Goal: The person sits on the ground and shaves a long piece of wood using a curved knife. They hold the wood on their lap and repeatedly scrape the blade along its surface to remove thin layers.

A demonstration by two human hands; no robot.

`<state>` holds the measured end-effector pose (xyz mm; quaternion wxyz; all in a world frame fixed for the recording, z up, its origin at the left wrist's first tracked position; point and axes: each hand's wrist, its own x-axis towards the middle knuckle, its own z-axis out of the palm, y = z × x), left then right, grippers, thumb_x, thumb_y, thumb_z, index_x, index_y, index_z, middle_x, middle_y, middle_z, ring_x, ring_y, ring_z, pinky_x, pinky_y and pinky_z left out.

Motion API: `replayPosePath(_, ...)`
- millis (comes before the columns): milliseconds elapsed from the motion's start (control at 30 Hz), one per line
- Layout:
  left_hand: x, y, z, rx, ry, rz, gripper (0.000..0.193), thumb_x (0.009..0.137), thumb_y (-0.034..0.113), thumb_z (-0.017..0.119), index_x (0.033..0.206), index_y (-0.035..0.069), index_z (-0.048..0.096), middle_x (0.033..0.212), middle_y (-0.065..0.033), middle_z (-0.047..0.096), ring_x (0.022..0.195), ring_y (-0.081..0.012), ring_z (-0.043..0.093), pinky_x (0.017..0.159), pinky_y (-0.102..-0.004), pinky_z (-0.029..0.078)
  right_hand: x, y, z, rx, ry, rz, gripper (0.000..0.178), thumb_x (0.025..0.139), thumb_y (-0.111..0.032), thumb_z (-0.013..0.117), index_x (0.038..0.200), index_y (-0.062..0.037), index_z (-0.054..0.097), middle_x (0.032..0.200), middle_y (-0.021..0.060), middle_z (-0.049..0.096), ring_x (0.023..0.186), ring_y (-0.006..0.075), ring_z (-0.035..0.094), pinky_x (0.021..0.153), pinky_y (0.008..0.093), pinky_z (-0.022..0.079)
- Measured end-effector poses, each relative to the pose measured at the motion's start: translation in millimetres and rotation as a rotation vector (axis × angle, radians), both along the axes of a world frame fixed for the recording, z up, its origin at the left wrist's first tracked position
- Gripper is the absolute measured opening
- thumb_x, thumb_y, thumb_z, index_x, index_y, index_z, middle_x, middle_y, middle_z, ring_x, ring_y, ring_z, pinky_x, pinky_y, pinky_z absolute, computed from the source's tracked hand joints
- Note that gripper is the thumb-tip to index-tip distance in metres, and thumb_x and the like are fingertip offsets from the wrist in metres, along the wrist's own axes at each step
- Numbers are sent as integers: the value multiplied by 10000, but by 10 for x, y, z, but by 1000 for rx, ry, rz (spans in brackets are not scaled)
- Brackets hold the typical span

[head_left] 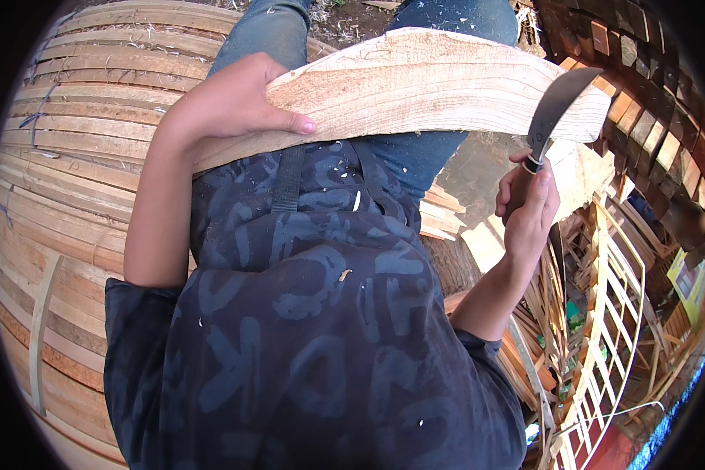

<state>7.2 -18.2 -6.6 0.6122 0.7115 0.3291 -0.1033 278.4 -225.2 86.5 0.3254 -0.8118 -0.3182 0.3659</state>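
Note:
Across my lap lies a broad, pale curved wooden board (pixel 415 82) with visible grain and a rough, hewn upper edge. My left hand (pixel 247 102) grips its left part, the thumb flat on the upper face and the fingers hidden behind the far edge. In my right hand (pixel 529 196) is a knife with a wide curved blade (pixel 556 106), held by its handle. The blade points up and to the right, in front of the board's right end in this view. Whether it touches the wood I cannot tell.
Stacked wooden slats (pixel 78 145) bundled with blue ties fill the left side. At the right stand a slatted wooden frame (pixel 603 345), loose offcuts (pixel 536 321) and a pile of wood blocks (pixel 650 133). Shavings lie on the ground beyond my knees.

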Motion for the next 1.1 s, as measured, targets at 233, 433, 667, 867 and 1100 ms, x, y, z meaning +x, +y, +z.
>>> replayPosePath(233,-11,-154,368,176,-92,42,365,696,230,810,802,-79,647,613,-173,578,535,-217,523,547,-340,429,-320,40,-194,37,-42,48,163,968,-114,543,1044,30,561,656,-10,489,579,39,427,510,199,325)
replayPosePath(433,27,-394,531,372,-196,135,325,723,208,783,812,-70,640,694,-216,585,615,-379,572,565,-375,445,-400,158,-148,134,-117,35,173,926,-86,612,1051,14,545,678,4,565,597,32,465,549,172,345)
replayPosePath(667,360,-575,408,474,-276,224,251,775,183,747,829,-37,639,693,-172,556,612,-358,552,550,-383,429,-229,133,-158,157,-257,-44,219,947,-143,597,1086,26,579,667,-9,555,583,28,450,532,175,341)
replayPosePath(867,379,-573,352,464,-226,202,250,786,181,743,859,-37,644,723,-161,577,618,-347,566,557,-370,436,58,149,-46,107,-413,-136,228,960,-172,582,1078,20,613,616,-27,506,539,26,412,480,196,295)
replayPosePath(1100,363,-553,294,413,-235,249,294,785,207,750,914,-41,660,742,-193,628,644,-347,622,581,-357,468,-142,279,-21,-19,-581,82,209,892,-186,666,972,5,642,534,74,488,471,111,460,470,263,369)
